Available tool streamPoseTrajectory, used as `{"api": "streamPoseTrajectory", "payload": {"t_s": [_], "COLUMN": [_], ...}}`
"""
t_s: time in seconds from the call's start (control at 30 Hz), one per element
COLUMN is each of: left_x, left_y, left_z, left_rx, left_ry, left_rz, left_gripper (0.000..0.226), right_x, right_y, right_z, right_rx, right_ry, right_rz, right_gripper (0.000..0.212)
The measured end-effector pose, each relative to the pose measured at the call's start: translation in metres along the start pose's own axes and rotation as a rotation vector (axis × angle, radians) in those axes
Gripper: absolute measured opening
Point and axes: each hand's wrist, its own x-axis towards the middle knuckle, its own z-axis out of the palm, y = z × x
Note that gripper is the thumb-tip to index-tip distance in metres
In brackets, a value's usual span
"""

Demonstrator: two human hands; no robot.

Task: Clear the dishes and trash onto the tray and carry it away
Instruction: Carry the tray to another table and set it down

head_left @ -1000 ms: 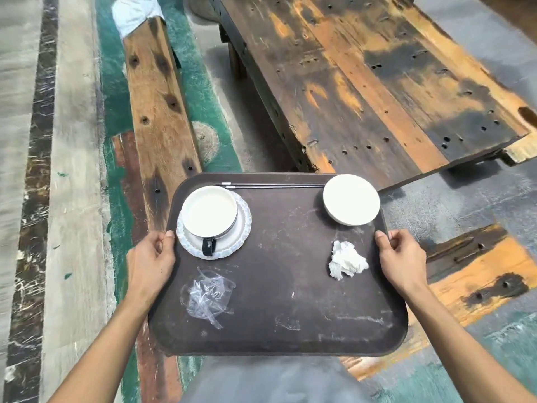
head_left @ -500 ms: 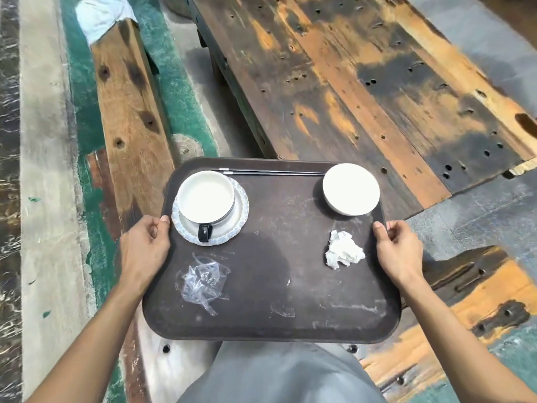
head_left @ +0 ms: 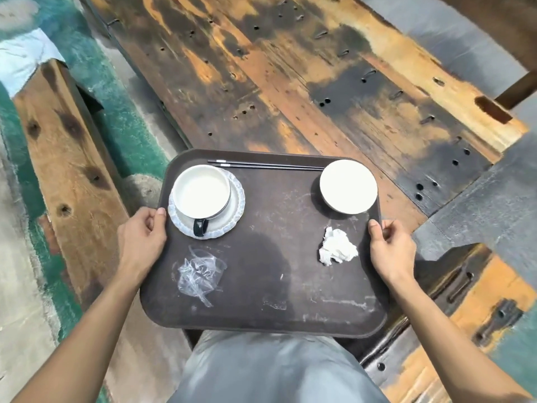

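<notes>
Two bare hands hold a dark brown tray [head_left: 261,286] by its short sides, level in front of the person's body and over the near end of a worn wooden desk [head_left: 290,82]. The left hand [head_left: 141,239] has its grip pinching the tray's left rim, thumb on top beside the saucer [head_left: 235,210]; the right hand [head_left: 390,251] has its grip pinching the right rim, thumb on top. On the tray's far left a white cup [head_left: 202,191] with a dark handle sits on the pale scalloped saucer. At the far right stands a small white bowl [head_left: 348,186]. A pair of dark chopsticks [head_left: 264,165] lies along the far rim between cup and bowl. A crumpled white napkin [head_left: 337,251] lies near the right hand, and a crumpled clear plastic wrapper [head_left: 200,271] lies near the left, just below the saucer. A wooden bench [head_left: 66,170] runs along the left over a green-painted floor [head_left: 122,112].
</notes>
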Motion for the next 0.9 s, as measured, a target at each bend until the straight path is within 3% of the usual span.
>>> {"api": "streamPoseTrajectory", "payload": {"t_s": [0.3, 0.6, 0.9], "left_x": [0.133, 0.261, 0.312], "left_y": [0.065, 0.103, 0.100], "left_z": [0.068, 0.163, 0.264], "left_rx": [0.068, 0.109, 0.145], "left_ry": [-0.185, -0.452, -0.664], "left_rz": [0.249, 0.539, 0.663], "left_gripper": [0.028, 0.025, 0.026], "right_x": [0.032, 0.035, 0.043], "right_y": [0.007, 0.015, 0.059], "right_z": [0.014, 0.079, 0.150], "right_rx": [0.059, 0.078, 0.008], "right_ry": [0.182, 0.414, 0.541], "right_rz": [0.219, 0.449, 0.590], "right_gripper": [0.031, 0.028, 0.033]}}
